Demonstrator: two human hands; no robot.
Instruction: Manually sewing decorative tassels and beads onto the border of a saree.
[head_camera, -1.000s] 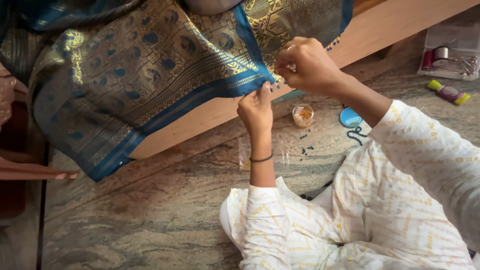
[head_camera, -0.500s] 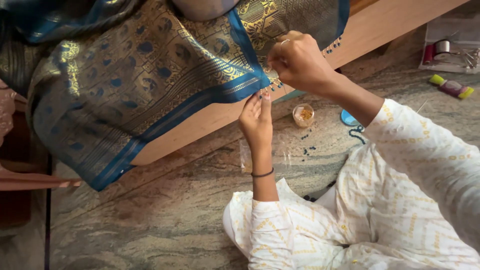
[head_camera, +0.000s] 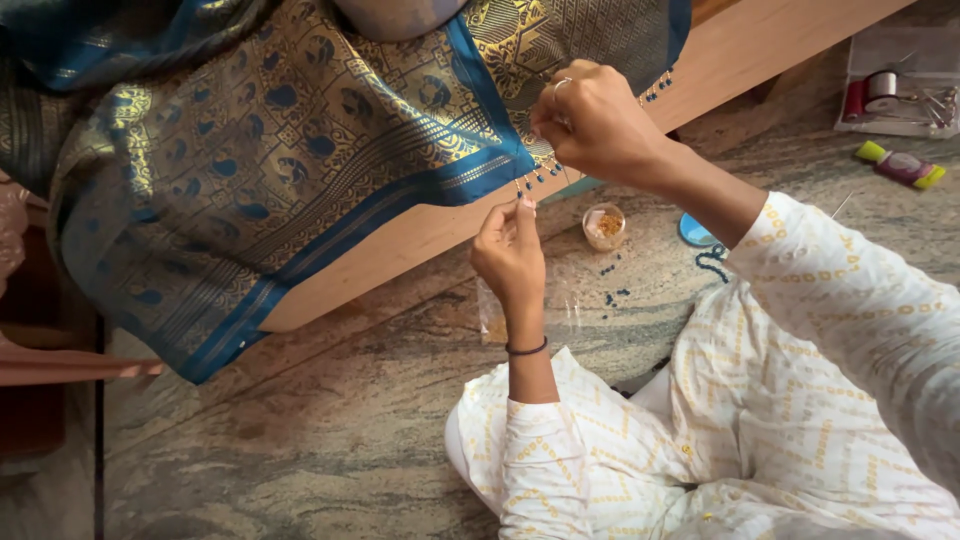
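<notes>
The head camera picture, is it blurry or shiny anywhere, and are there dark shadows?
Head view: soft, even light, no hard shadows on the stone floor; the gold weave of the blue cloth gleams a little near its left fold; the left hand and right hand look fairly sharp; the tiny beads along the cloth's edge are too small to see clearly.

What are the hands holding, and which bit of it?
Both pinch the blue-and-gold cloth at its beaded edge: left hand from below, right hand from above. Any needle or thread is too small to tell.
</notes>
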